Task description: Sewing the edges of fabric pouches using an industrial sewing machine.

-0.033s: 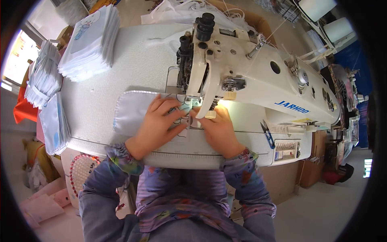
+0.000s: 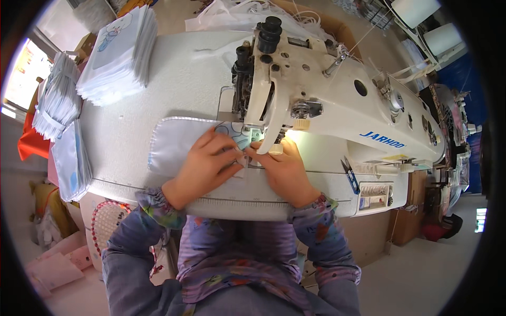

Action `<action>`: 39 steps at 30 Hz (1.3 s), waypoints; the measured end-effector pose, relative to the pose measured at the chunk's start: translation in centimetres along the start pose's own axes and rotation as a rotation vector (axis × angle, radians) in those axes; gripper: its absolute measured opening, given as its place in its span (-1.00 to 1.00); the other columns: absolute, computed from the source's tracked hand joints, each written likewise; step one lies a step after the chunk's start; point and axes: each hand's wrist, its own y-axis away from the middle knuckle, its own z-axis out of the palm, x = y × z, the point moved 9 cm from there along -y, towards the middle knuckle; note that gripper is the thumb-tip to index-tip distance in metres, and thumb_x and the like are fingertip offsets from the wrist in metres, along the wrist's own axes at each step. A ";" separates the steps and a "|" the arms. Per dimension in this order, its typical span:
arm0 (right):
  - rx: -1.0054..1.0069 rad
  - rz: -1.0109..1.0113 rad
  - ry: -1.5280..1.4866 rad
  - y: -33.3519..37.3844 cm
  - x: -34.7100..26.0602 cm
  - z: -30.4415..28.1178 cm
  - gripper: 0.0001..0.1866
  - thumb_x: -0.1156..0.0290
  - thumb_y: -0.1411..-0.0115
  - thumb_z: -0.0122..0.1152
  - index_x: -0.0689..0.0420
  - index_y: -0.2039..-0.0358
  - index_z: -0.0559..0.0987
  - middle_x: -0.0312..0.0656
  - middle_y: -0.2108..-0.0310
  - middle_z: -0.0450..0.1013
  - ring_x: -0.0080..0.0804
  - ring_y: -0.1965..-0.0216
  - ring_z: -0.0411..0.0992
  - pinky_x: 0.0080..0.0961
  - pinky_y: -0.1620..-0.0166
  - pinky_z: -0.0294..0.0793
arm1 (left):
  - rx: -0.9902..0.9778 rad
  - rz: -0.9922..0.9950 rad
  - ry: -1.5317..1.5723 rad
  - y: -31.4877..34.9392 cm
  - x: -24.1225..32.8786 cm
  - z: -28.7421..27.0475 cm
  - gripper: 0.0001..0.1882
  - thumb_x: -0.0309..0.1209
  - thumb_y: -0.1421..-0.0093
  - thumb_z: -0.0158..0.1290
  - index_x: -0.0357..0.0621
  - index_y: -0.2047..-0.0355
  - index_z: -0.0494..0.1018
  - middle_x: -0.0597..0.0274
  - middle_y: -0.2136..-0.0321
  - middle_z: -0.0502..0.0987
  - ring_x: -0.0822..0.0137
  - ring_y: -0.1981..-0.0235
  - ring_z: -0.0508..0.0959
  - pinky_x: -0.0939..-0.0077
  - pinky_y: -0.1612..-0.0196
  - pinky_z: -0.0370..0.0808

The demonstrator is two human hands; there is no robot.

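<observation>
A white fabric piece [image 2: 176, 142] with a printed blue-green figure and rounded, stitched left edge lies on the table, its right end at the needle area of a cream sewing machine [image 2: 327, 79]. My left hand [image 2: 203, 167] rests over the fabric's front part, thumb and fingers pinched on its edge just left of the presser foot. My right hand [image 2: 287, 174] reaches in from the right, its thumb and forefinger closed at the same edge and nearly meeting the left fingertips. The machine head hides some right fingers. Lamp light falls behind that hand.
A tall stack of printed white fabric pieces [image 2: 118, 58] stands back left, beside a tied bundle [image 2: 57, 100] and hanging pieces [image 2: 71, 160]. Blue-handled thread snips [image 2: 350, 175] and a small parts tray [image 2: 374, 198] sit at the right. White straps [image 2: 226, 16] heap behind.
My left fingers have drawn together and bunched toward the right fingertips, uncovering more of the printed figure. My right hand has shifted slightly, while the fabric looks nearly still.
</observation>
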 end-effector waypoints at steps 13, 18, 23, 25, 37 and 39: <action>-0.045 -0.027 -0.079 -0.3 -0.7 0.0 -0.44 0.69 -0.09 0.24 0.01 -0.12 0.73 -0.23 -0.07 0.65 -0.15 -0.10 0.58 -0.16 -0.15 0.45 | -0.179 0.099 0.183 -2.1 -1.9 -0.8 -0.63 -0.57 -0.05 0.25 0.19 0.18 0.75 0.38 -0.05 0.63 0.16 -0.25 0.53 -0.23 -0.56 0.10; -0.072 0.002 -0.022 -0.4 -0.7 0.6 -0.40 0.70 -0.06 0.25 0.00 -0.13 0.73 -0.26 -0.10 0.64 -0.15 -0.08 0.55 -0.19 -0.12 0.47 | -0.117 0.141 0.150 -3.9 -3.4 -0.5 -0.63 -0.59 -0.06 0.24 0.18 0.17 0.75 0.38 -0.02 0.63 0.15 -0.22 0.54 -0.20 -0.56 0.09; -0.040 0.018 -0.010 -0.3 -0.4 0.7 -0.38 0.72 -0.05 0.25 -0.01 -0.14 0.72 -0.28 -0.13 0.63 -0.13 -0.06 0.51 -0.20 -0.12 0.49 | -0.080 0.199 0.208 -6.0 -4.8 -0.6 -0.63 -0.60 -0.08 0.25 0.17 0.16 0.76 0.32 0.00 0.62 0.16 -0.21 0.54 -0.17 -0.56 0.10; -0.036 0.051 -0.050 -0.3 -0.1 0.6 -0.38 0.72 -0.05 0.23 -0.01 -0.15 0.72 -0.25 -0.13 0.63 -0.09 -0.06 0.52 -0.17 -0.13 0.50 | -0.081 0.171 0.173 -6.4 -5.2 -0.4 -0.66 -0.59 -0.08 0.26 0.15 0.18 0.77 0.27 0.03 0.63 0.16 -0.18 0.55 -0.12 -0.54 0.16; -0.040 0.043 -0.080 -0.2 0.1 0.3 -0.44 0.73 -0.13 0.18 0.07 -0.13 0.72 -0.13 -0.08 0.64 -0.01 -0.07 0.55 -0.10 -0.17 0.51 | -0.037 0.087 0.156 -7.0 -6.9 -0.3 -0.67 -0.57 -0.20 0.21 -0.03 0.04 0.68 0.11 -0.15 0.59 0.07 -0.27 0.52 -0.09 -0.50 0.24; -0.045 0.059 -0.088 -0.4 0.2 0.3 -0.46 0.73 -0.14 0.18 0.08 -0.12 0.72 -0.12 -0.08 0.64 -0.02 -0.08 0.55 -0.10 -0.17 0.52 | -0.033 0.060 0.049 -6.1 -6.4 -0.4 -0.65 -0.56 -0.23 0.19 -0.04 -0.03 0.66 0.10 -0.19 0.58 0.03 -0.30 0.50 -0.10 -0.48 0.27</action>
